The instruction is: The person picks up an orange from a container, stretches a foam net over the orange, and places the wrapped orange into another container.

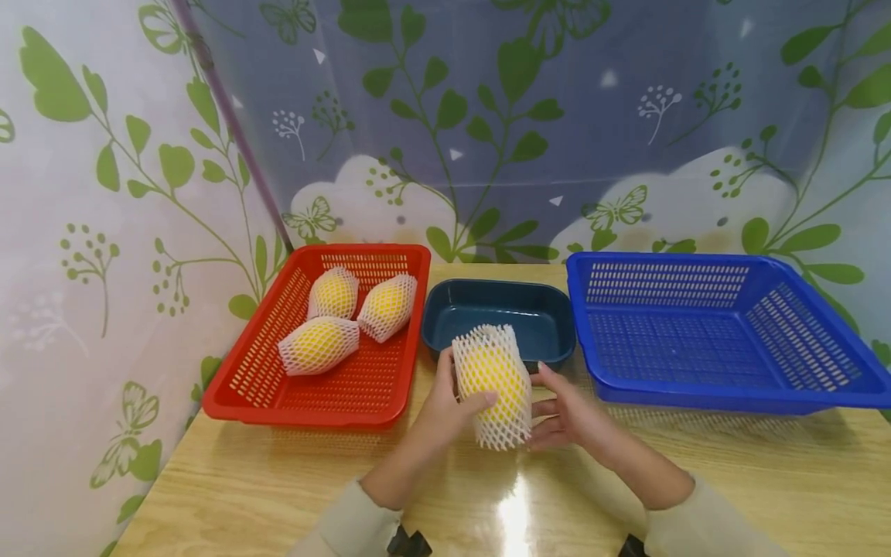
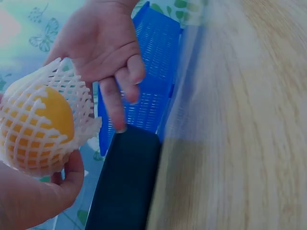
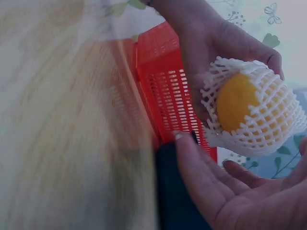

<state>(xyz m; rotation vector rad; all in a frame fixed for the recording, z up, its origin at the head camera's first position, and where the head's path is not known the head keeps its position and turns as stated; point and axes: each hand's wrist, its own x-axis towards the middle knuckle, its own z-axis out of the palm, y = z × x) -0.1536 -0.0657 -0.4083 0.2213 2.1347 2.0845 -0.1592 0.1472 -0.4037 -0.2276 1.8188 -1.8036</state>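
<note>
In the head view my left hand (image 1: 452, 410) grips a yellow mango (image 1: 496, 379) in a white foam net sleeve, its thumb across the front. The mango is held up over the near edge of the dark teal dish (image 1: 445, 294). My right hand (image 1: 567, 410) is beside the sleeve's right side, fingers spread and fingertips right at the net. In the left wrist view the right hand (image 2: 108, 52) shows its palm, fingers loosely extended. The right wrist view looks into the open end of the net, where the mango's smooth orange-yellow skin (image 3: 235, 103) is bare.
A red plastic basket (image 1: 390, 402) on the left holds three more netted mangoes (image 1: 320, 346). On the right stands a blue plastic basket (image 1: 668, 340). The dish lies between them on the wooden table (image 1: 230, 480). A leaf-patterned curtain (image 1: 473, 116) hangs behind.
</note>
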